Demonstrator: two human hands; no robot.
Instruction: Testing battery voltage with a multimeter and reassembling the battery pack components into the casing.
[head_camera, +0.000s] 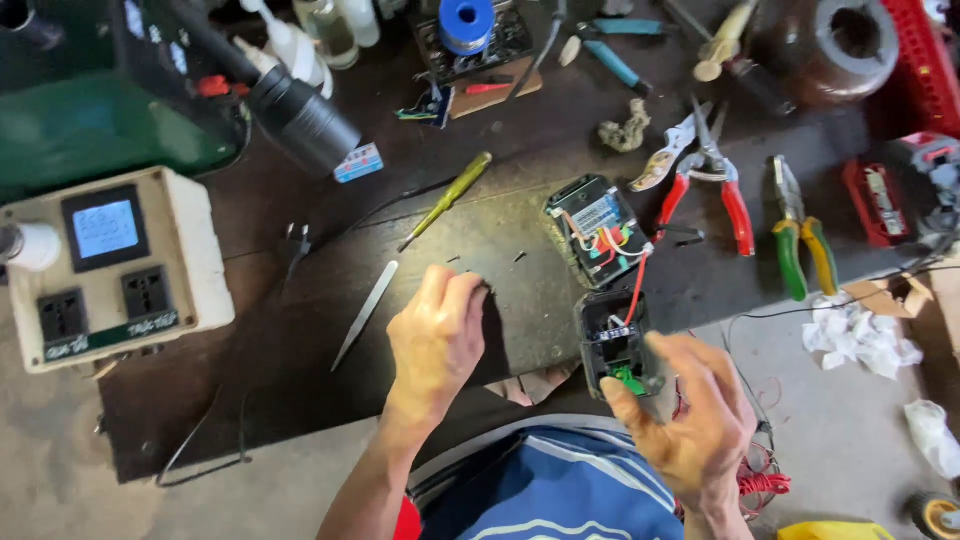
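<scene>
Nearest the lens, left hand (437, 335) rests on the dark mat (520, 320), fingers curled together, pinching at something tiny I cannot make out; three small screws (452, 260) lie just beyond its fingertips. One pair of tweezers (365, 315) lies to its left, one yellow screwdriver (447, 200) farther up, both angled up-right. Right hand (690, 415) clamps one black housing half (612, 345), standing upright at the table edge, thumb on its green part. Wires run up to the second half (598, 228), lying open just beyond.
</scene>
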